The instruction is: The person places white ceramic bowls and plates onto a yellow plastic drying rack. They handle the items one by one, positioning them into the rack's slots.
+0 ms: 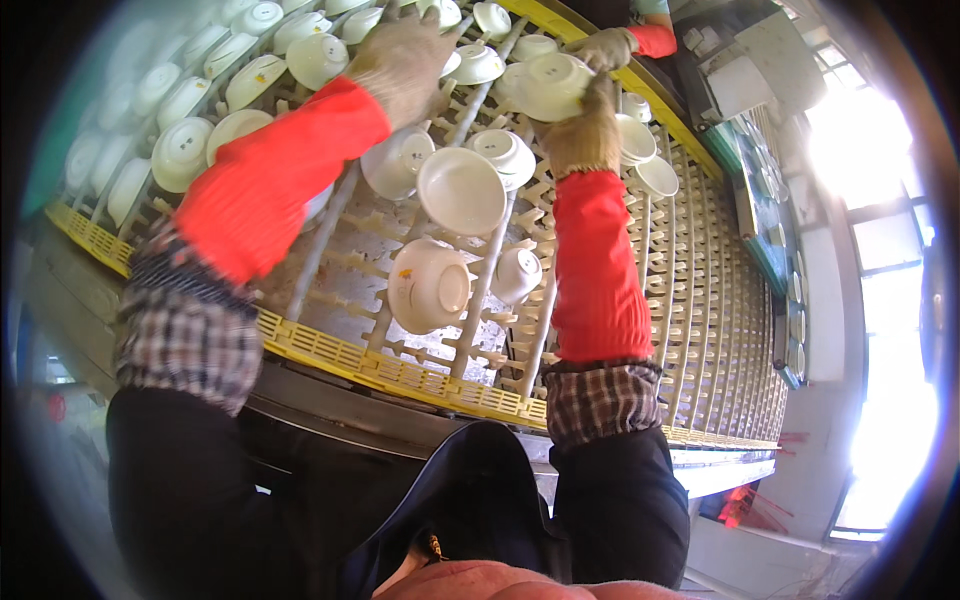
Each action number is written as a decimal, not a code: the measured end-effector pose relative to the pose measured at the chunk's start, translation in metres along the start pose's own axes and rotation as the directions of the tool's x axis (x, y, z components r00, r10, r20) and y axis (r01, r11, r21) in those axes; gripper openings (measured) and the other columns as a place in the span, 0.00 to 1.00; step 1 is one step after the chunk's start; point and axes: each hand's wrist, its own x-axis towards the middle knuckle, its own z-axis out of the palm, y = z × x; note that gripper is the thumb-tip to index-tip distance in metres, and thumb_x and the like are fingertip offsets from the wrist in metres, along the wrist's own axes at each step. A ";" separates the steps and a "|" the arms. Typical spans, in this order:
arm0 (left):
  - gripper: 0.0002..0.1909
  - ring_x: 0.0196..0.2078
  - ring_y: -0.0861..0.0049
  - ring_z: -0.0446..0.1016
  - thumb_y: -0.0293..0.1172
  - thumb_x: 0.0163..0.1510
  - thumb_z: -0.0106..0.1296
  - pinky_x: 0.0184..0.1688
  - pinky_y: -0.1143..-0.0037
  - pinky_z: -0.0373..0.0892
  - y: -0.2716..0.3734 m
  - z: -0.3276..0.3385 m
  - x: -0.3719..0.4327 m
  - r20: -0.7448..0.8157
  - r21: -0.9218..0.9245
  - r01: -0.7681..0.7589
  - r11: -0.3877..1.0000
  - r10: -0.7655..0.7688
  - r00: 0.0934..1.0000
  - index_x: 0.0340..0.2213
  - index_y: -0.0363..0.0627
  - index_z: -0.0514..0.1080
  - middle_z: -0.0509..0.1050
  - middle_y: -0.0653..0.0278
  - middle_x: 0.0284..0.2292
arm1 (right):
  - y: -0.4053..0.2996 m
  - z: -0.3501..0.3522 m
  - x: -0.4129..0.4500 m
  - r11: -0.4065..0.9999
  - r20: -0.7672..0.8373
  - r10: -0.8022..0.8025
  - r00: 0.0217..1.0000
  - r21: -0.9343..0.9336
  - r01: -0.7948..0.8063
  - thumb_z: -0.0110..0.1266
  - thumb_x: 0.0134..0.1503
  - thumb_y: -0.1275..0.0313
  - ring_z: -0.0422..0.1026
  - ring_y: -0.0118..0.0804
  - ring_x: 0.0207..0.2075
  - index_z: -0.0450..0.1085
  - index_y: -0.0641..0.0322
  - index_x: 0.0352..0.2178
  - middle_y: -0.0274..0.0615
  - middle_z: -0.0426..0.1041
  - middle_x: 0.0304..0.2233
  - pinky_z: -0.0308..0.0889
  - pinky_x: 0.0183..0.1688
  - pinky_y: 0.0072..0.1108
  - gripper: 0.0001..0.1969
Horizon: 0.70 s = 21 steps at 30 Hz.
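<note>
Both my hands wear tan work gloves with red cuffs. My right hand (pixel 585 135) grips a white ceramic bowl (pixel 556 81) by its near side, the bowl's foot facing up. My left hand (pixel 405 64) reaches over the bowls at the top of the conveyor; its fingertips are partly cut off by the frame, and whether it holds one cannot be told. Between my arms, a white bowl (pixel 461 190) shows its hollow, a bowl with an orange motif (pixel 429 286) leans on the pegs, and a small cup (pixel 517 275) lies beside it.
A pegged conveyor belt (pixel 697 300) with a yellow edge strip (pixel 360 364) runs across in front of me. Many tilted bowls (pixel 182 154) stand in rows at left. A co-worker's gloved hand (pixel 604 49) is at the far edge. A green belt (pixel 757 210) carries more dishes at right.
</note>
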 end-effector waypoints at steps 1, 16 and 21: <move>0.19 0.42 0.62 0.77 0.36 0.47 0.60 0.44 0.63 0.73 0.006 0.018 0.009 -0.107 0.077 -0.052 0.996 0.060 0.992 0.41 0.42 0.75 0.77 0.50 0.39 | -0.002 -0.008 0.007 0.937 0.034 -0.058 0.998 -0.344 0.067 0.50 0.64 0.57 0.74 0.40 0.47 0.66 0.66 0.52 0.48 0.75 0.45 0.71 0.50 0.28 0.24; 0.28 0.40 0.71 0.80 0.42 0.46 0.62 0.41 0.69 0.73 -0.043 -0.005 0.076 0.220 0.428 0.154 0.891 -0.268 0.938 0.49 0.46 0.73 0.81 0.60 0.38 | -0.035 -0.129 -0.038 -0.678 0.299 -0.297 0.907 -0.735 0.021 0.53 0.54 0.43 0.74 0.57 0.48 0.72 0.64 0.49 0.60 0.75 0.47 0.67 0.51 0.42 0.35; 0.12 0.36 0.69 0.81 0.41 0.49 0.58 0.35 0.68 0.73 -0.057 -0.011 0.084 0.217 0.441 0.229 0.868 -0.350 0.911 0.34 0.52 0.80 0.82 0.62 0.31 | -0.037 -0.138 -0.046 -0.525 0.204 -0.211 0.956 -0.848 0.066 0.47 0.62 0.51 0.78 0.49 0.39 0.72 0.60 0.48 0.55 0.78 0.40 0.73 0.40 0.31 0.25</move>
